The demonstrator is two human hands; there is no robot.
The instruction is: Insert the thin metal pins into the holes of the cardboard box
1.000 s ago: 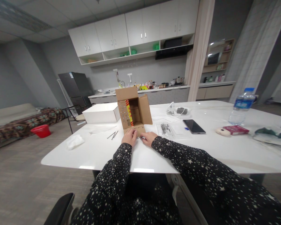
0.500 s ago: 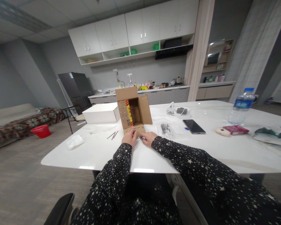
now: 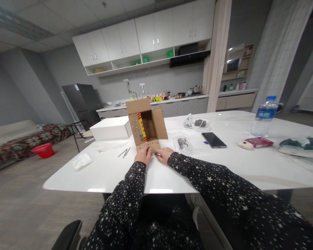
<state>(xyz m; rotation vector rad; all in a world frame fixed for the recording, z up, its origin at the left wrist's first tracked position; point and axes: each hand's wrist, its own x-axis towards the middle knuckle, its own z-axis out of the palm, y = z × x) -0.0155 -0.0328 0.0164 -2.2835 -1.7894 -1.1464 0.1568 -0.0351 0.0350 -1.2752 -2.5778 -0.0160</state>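
Note:
An open cardboard box [image 3: 161, 123] with red-and-yellow tape stands on the white table [image 3: 114, 177], its opening towards me and its flaps spread. My left hand [image 3: 144, 155] is closed at the lower front flap, the fingers bent over its edge. Close beside it, my right hand [image 3: 163, 155] is closed too, its fingertips at the same flap edge. A small dark sliver shows by the right fingertips, too small to name. Two thin dark metal sticks [image 3: 124, 152] lie left of my hands. To the right rests a clear plastic case [image 3: 182, 146] with small dark pieces inside.
A white box [image 3: 111, 128] stands behind on the left, a crumpled tissue [image 3: 82, 161] in front of it. On the right are a phone [image 3: 214, 140], a maroon packet [image 3: 261, 142], a water bottle [image 3: 263, 118] and a bag with green contents [image 3: 297, 144].
The view has shifted slightly, so everything sits a little further left. Both hands stay at the box's lower flap, with barely any movement of the fingers.

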